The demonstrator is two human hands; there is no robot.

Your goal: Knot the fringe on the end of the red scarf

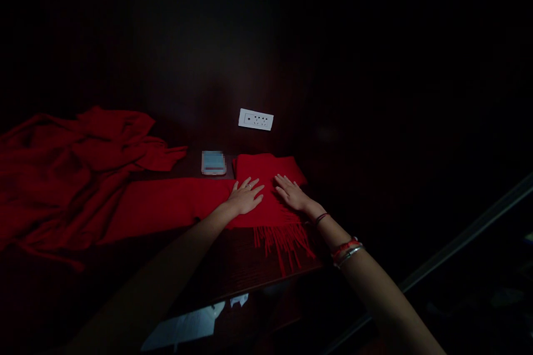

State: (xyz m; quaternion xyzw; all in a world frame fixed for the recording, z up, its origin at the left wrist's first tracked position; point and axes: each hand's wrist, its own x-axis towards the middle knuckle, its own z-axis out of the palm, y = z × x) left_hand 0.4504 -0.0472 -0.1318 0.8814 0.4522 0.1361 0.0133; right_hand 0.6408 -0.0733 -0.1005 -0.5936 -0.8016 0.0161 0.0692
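Observation:
A folded red scarf with fringe lies on a dark wooden shelf, its tassels hanging toward the front edge. Flat on the scarf rests my left hand, fingers spread, a ring on one finger. My right hand lies palm down on the scarf's right part, fingers stretched out, with bracelets on the wrist and forearm. Neither hand grips the cloth. To the left, a flat red stretch of fabric runs into a crumpled red heap; whether it is all one piece I cannot tell.
Behind the left hand sits a small pale-blue box-like item, its face blurred out. A white socket plate is on the dark back wall. Below the shelf are pale papers. A metallic rail slants at the right. Much is too dark to make out.

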